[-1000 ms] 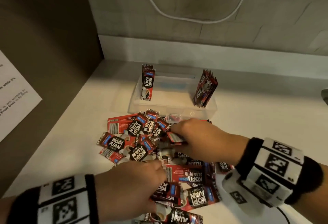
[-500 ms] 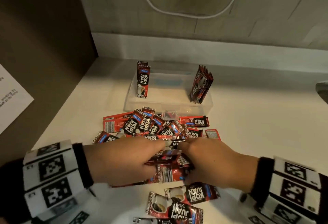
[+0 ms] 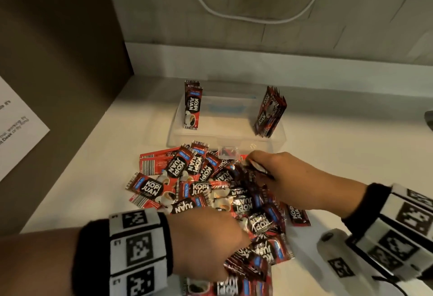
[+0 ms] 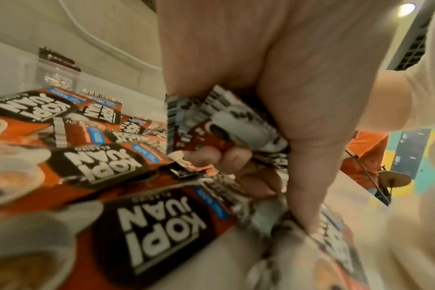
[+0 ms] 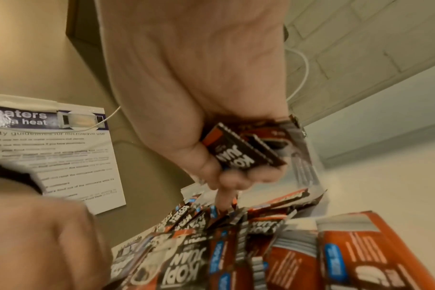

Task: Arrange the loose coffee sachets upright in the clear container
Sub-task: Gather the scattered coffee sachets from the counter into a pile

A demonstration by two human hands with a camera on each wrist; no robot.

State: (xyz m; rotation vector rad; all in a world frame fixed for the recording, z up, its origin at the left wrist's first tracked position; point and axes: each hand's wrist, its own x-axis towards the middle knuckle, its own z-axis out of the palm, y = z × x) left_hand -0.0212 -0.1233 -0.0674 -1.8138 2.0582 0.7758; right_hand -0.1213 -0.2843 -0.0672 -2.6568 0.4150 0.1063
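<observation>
**Counts on the counter**

One clear container (image 3: 226,131). Two upright sachet bundles inside: left bundle (image 3: 192,107), right bundle (image 3: 269,114). Loose sachets (image 3: 178,178) heaped, well over twenty, exact number unclear. Two hands: left hand (image 3: 206,244), right hand (image 3: 293,178).

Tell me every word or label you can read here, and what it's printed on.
"KOPI JUAN": loose coffee sachets and those upright in the clear container.
"100%": the sachets' blue tags.
"guidelines for microwave use": paper notice; its heading is partly cut off, its body text blurred.
Wristband markers: patterns only.
</observation>
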